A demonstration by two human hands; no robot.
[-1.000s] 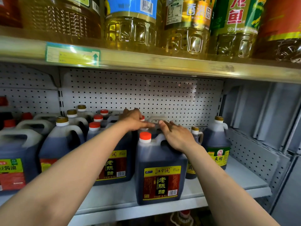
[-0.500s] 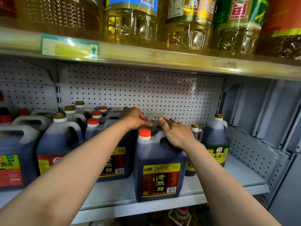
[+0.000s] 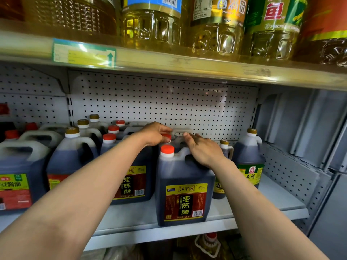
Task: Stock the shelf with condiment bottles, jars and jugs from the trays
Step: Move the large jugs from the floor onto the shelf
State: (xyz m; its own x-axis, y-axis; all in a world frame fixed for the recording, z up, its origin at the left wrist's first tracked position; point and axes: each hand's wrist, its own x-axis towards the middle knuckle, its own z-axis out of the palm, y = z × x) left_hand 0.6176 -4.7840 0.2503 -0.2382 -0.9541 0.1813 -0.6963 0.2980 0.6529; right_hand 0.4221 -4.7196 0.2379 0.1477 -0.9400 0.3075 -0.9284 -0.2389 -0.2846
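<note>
Light even, moderately bright, from overhead. Oil bottles [image 3: 150, 25] at 12 o'clock glow amber, backlit. Glare on price tag [image 3: 84, 53] at 10 o'clock, text washed out. Shadow under upper shelf [image 3: 206, 70]; pegboard [image 3: 150, 102] dimmer near the top. Wide-angle bowing at the edges. Slight motion blur; jug [image 3: 183, 194] label sharp.

Bare shelf [image 3: 277, 196] lay open right of the green-labelled jug [image 3: 247, 162]; crowded jugs [image 3: 71, 156] blocked the left side.
</note>
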